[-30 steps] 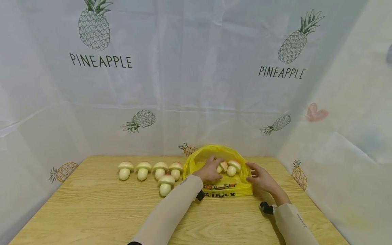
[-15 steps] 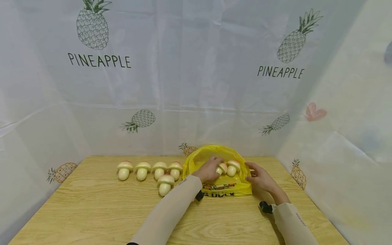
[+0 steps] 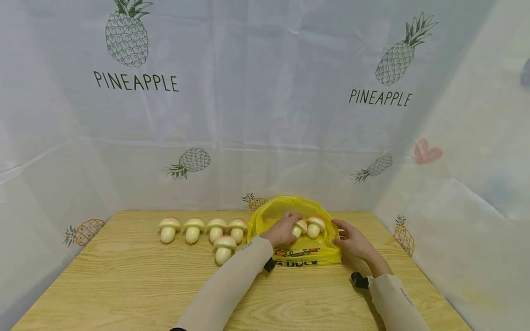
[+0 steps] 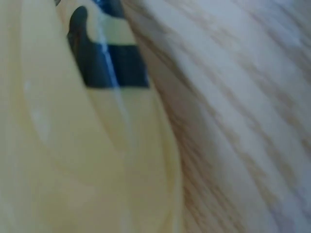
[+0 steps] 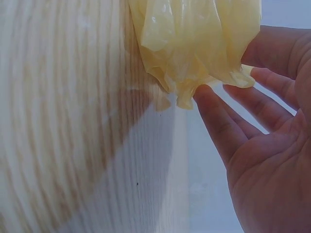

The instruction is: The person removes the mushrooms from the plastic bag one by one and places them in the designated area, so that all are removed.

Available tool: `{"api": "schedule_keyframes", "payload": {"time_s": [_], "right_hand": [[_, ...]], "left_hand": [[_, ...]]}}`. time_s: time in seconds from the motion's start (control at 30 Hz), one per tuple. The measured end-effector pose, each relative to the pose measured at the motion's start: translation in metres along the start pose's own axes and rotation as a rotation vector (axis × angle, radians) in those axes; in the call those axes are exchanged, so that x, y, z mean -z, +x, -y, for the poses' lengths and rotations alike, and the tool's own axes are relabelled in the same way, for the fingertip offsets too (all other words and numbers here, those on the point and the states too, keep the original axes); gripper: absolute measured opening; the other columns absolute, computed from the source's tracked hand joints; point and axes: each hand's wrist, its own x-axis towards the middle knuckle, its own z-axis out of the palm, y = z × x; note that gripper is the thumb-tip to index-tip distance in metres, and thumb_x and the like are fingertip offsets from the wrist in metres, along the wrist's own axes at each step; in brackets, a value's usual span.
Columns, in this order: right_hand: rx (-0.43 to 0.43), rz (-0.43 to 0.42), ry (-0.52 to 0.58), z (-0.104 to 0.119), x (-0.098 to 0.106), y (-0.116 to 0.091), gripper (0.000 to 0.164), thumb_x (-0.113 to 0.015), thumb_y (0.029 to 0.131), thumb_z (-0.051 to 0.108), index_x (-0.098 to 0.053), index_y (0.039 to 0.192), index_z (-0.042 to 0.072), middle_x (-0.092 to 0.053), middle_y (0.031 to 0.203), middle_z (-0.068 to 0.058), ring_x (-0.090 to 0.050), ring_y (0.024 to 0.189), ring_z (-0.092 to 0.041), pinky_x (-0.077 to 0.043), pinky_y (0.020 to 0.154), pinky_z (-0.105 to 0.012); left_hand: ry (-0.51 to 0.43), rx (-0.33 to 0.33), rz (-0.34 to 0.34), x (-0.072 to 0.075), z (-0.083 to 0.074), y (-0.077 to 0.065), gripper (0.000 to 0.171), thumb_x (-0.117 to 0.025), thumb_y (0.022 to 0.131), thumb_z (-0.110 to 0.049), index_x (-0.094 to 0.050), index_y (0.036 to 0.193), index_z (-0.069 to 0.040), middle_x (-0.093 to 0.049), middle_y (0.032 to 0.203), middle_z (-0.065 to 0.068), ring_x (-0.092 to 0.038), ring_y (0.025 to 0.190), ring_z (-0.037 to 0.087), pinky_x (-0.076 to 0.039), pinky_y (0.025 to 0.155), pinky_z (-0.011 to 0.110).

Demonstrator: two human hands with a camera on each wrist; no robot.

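A yellow plastic bag lies on its side with its mouth facing me, two mushrooms inside. My left hand reaches into it, fingers curled over the cap of the left mushroom; part of that mushroom is hidden by the hand. Beside it sits the other mushroom, untouched. At the bag's right edge, my right hand holds the plastic between fingers and thumb, as the right wrist view shows with the hand at the crumpled bag. The left wrist view shows only the bag and table.
Several more mushrooms stand left of the bag: a back row from a far-left mushroom to one at the bag's edge, and one nearer mushroom. The wooden table ends at a pineapple-print curtain.
My left hand's fingers, spread wide by the left mushroom a second ago, have closed in on its cap. The right hand and bag have hardly moved.
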Motion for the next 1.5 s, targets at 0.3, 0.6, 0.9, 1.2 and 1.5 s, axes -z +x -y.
{"api": "schedule_keyframes", "payload": {"time_s": [0.3,0.6,0.9,1.2,1.5], "right_hand": [[0.008,-0.018,-0.019,-0.021,-0.002,0.007,0.066,-0.064,0.091,0.008,-0.030,0.148,0.002,-0.034,0.142,-0.029,-0.044,0.121,-0.051,-0.050,0.086,-0.048],[0.016,-0.026,-0.033,-0.019,0.002,0.004,0.065,-0.063,0.091,0.007,-0.031,0.147,0.001,-0.035,0.141,-0.030,-0.045,0.120,-0.052,-0.050,0.086,-0.050],[0.017,-0.004,-0.004,-0.021,-0.004,0.006,0.066,-0.064,0.091,0.008,-0.030,0.147,0.002,-0.034,0.142,-0.030,-0.044,0.121,-0.052,-0.051,0.086,-0.048],[0.003,0.003,-0.013,-0.003,-0.001,0.001,0.064,-0.061,0.092,0.002,-0.028,0.146,-0.006,-0.032,0.141,-0.035,-0.043,0.120,-0.055,-0.050,0.086,-0.050],[0.012,-0.005,-0.009,-0.025,0.000,0.005,0.065,-0.063,0.092,0.010,-0.030,0.148,0.002,-0.035,0.141,-0.030,-0.044,0.120,-0.051,-0.051,0.085,-0.047]], "left_hand": [[0.019,0.002,0.005,0.004,-0.004,-0.004,0.068,-0.067,0.085,-0.003,-0.041,0.145,-0.022,-0.039,0.125,0.004,-0.051,0.090,0.012,-0.046,0.061,0.024],[-0.016,-0.012,0.014,0.011,-0.009,-0.008,0.072,-0.065,0.083,0.000,-0.038,0.146,-0.023,-0.038,0.129,0.002,-0.052,0.096,0.011,-0.048,0.060,0.023],[0.013,-0.043,-0.011,0.024,-0.014,-0.020,0.072,-0.066,0.085,-0.004,-0.036,0.147,-0.024,-0.037,0.134,0.004,-0.053,0.103,0.014,-0.048,0.066,0.020],[-0.056,-0.059,-0.065,0.039,-0.022,-0.041,0.069,-0.066,0.088,-0.008,-0.036,0.146,-0.029,-0.033,0.139,0.005,-0.053,0.101,0.013,-0.048,0.068,0.021],[-0.077,-0.068,-0.138,0.051,-0.019,-0.072,0.067,-0.070,0.086,-0.013,-0.040,0.143,-0.031,-0.036,0.135,0.005,-0.052,0.101,0.017,-0.048,0.071,0.027]]}}
